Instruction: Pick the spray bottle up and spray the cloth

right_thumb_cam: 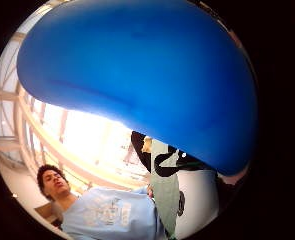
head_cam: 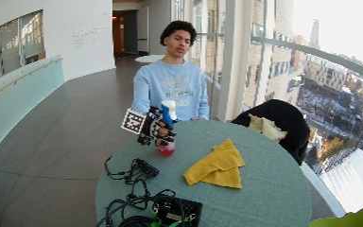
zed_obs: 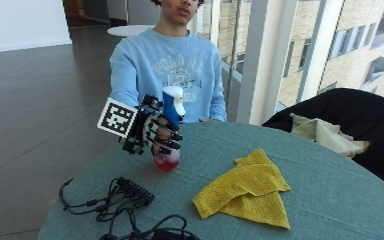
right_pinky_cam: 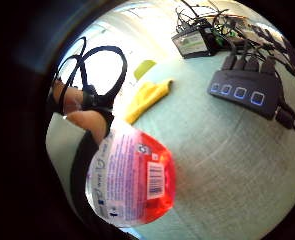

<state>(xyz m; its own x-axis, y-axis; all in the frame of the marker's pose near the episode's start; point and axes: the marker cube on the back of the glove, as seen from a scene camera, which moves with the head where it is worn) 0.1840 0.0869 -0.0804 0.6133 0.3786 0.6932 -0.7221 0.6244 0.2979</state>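
In the outside view my gloved right hand [zed_obs: 157, 133] grips a spray bottle [zed_obs: 168, 161] with red liquid and a blue and white spray head [zed_obs: 173, 103], held upright just above the round green table [zed_obs: 338, 200]. The nozzle points toward the yellow cloth [zed_obs: 248, 187], which lies crumpled on the table to the right of the bottle. The bottle's red base and label [right_pinky_cam: 132, 180] fill much of the little finger side palm view, with the cloth [right_pinky_cam: 147, 97] beyond it. The blue spray head [right_thumb_cam: 147, 75] fills the thumb side palm view.
A black hub with cables [zed_obs: 129, 192] lies on the table in front of the bottle, with a second black box [head_cam: 177, 210] near the table's front edge. A dark chair with a pale cloth [zed_obs: 328, 132] stands at the back right.
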